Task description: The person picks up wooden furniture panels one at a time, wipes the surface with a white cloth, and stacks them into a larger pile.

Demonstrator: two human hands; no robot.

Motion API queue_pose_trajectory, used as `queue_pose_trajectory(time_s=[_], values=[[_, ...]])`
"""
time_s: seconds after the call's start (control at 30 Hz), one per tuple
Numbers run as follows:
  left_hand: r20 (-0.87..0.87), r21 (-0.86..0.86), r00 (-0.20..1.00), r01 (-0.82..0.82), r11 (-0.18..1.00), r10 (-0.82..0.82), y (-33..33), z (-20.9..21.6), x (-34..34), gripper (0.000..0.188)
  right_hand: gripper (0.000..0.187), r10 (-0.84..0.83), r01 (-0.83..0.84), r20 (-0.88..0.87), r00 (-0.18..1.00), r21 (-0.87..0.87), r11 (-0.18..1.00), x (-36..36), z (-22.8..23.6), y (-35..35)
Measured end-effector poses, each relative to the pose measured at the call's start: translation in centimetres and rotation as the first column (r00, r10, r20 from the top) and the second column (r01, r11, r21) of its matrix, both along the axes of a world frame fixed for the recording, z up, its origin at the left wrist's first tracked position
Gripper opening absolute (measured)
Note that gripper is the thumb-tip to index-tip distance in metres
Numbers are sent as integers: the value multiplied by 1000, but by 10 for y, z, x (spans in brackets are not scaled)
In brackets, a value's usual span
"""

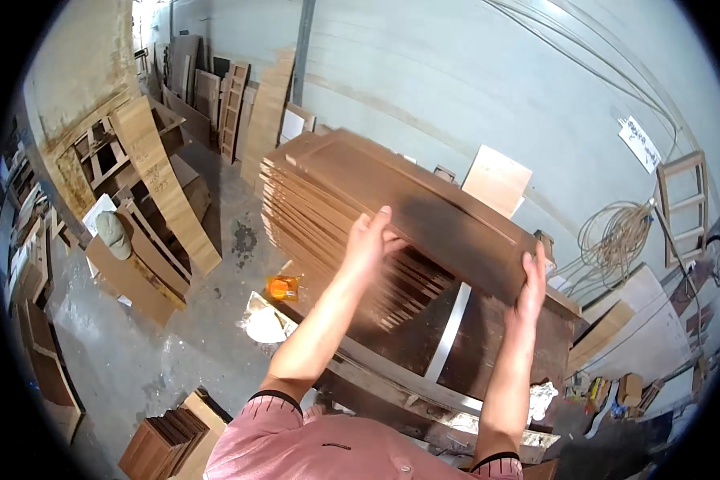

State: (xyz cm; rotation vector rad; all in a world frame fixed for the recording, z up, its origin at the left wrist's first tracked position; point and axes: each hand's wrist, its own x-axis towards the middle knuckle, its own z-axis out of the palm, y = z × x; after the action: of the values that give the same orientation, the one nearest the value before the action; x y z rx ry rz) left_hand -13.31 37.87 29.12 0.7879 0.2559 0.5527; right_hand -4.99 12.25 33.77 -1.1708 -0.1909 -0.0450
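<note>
Brown wooden panel lies between the person's two hands, sloping down toward the right one. The right hand holds its right end, thumb on the upper face and fingers along the end edge. The left hand, slightly blurred, is at the near long edge; how firmly its fingers close there I cannot tell. Left of the grip and partly under the panel rises a stack of similar panels, their ends unevenly stepped; whether the held one touches it is unclear. Below the grip, between the forearms, a pale strip crosses a dark bench surface. A crumpled white cloth lies just right of the right forearm. Left of the left forearm are an orange packet and, beside it, a white item. Farther left of the grip, a grey cap rests on leaning boards, near a long pale plank. Well to the right, coiled cable hangs near an open wooden frame. Beyond the grip stands a pale wall, with a ladder-like frame leaning at the far left.
</note>
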Motion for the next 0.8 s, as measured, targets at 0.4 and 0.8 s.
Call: queue_pose_trajectory(time_s=[0.4, 0.8], values=[[-440, 410, 846, 487, 771, -301, 73, -39, -60, 74, 56, -258, 273, 92, 962, -235, 933, 103, -42, 42], [-710, 425, 436, 891, 157, -553, -179, -235, -79, 36, 21, -721, 580, 186, 668, -737, 347, -158, -356, -285]])
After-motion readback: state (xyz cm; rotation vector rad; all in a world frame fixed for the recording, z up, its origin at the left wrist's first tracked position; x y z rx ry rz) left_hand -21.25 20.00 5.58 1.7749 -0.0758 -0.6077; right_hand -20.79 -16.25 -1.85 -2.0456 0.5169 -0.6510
